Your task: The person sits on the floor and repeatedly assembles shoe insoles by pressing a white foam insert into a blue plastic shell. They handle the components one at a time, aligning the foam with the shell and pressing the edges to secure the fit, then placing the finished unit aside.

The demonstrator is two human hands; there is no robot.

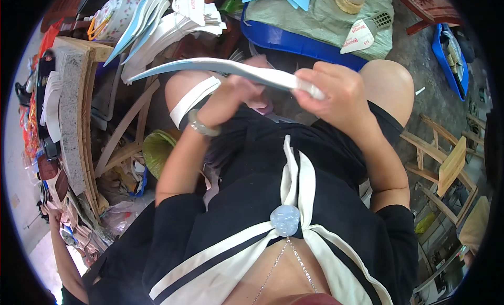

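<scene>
Right hand (333,95) grips one end of the blue-and-white insole (226,67) over the lap (257,134). Left hand (233,98) blurred underneath, can't tell its grip. Blue tray (294,47) cut off up top; plastic sheet (310,29) inside.

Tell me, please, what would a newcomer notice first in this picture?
Probably the long, curved white-and-blue insole above the lap, its right end gripped by the right hand, with the blurred left hand close by its middle. Next, the bright blue tray at the top, partly covered by a pale green sheet. Lower down, the pale blue ornament stands out against the black top.
</scene>
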